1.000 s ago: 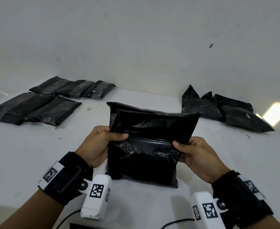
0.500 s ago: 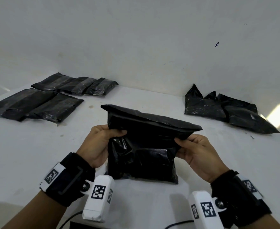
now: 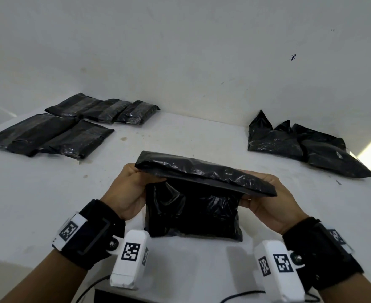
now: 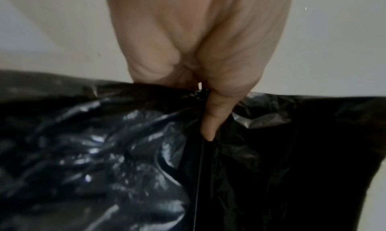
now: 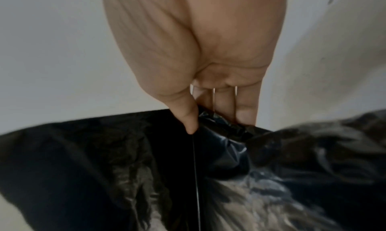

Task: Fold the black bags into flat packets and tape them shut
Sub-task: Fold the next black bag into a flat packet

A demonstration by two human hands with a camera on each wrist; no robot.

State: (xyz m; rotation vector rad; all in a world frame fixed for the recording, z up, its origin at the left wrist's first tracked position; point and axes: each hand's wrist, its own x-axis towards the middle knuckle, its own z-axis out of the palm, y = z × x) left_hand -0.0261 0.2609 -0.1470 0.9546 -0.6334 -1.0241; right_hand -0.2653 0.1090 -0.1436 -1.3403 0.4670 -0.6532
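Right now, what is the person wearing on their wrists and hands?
Both hands, left hand and right hand, are bare. Each wrist carries a black wrist strap with a white square-coded tag, and a white camera housing with the same kind of marker; thin dark cables trail below.

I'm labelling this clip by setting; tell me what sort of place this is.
Probably a plain packing station: a bare white table against a white wall, flat black packets laid out left, loose black bags piled right, and both hands folding another bag.
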